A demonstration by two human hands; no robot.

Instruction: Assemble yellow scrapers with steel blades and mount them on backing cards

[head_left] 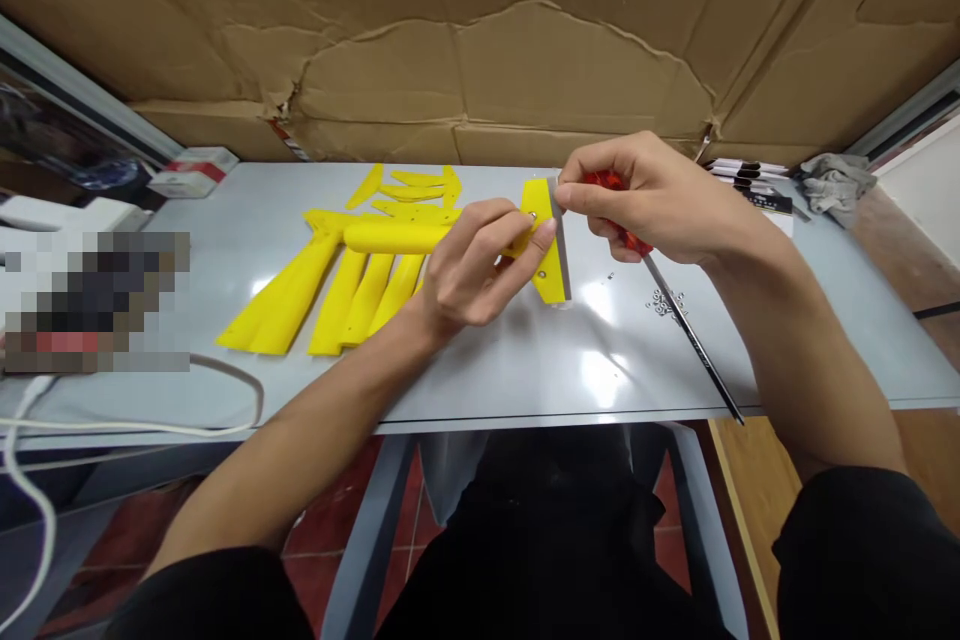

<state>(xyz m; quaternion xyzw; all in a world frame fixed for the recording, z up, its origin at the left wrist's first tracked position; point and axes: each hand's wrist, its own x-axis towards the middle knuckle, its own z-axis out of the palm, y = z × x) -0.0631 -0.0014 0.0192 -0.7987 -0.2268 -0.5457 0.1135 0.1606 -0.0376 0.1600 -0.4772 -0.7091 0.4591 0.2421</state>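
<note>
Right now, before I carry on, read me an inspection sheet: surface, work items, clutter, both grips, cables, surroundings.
Surface: glossy pale table, reflecting light.
Work items: yellow scraper-like tool with a grey strip; red-handled screwdriver; other yellow parts grouped to the left; small metal pieces, likely nuts, loosely clustered.
Clutter: red-and-white box back left; packets and grey cloth back right.
Left grip: holds the scraper-like tool.
Right grip: holds the screwdriver, shaft slanting toward the near edge.
Cables: white cables at the left, one along the near edge.
Surroundings: cardboard behind; red tiled floor below.
</note>
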